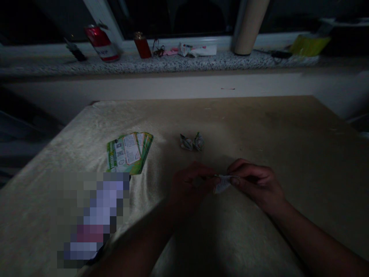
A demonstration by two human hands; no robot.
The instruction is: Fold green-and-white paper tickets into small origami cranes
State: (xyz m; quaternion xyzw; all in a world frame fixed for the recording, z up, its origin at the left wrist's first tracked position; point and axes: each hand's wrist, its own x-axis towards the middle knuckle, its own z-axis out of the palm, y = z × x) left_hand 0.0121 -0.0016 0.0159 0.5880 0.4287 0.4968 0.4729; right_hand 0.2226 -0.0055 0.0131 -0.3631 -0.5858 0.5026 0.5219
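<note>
Both hands meet over the middle of a beige table (259, 127) in dim light. My left hand (188, 184) and my right hand (255, 182) each pinch one end of a small folded piece of printed paper (222, 183), fingers closed on it. Just beyond the hands lie two small crumpled or folded paper pieces (192, 142). A fanned stack of green printed leaflets (128, 152) lies to the left of them.
A blurred-out patch (95, 219) covers something at the near left of the table. On the speckled window sill (173, 63) behind stand a red can (102, 43), a small red jar (142, 45), a tall beige roll (248, 27), wrappers and a yellow item (308, 45).
</note>
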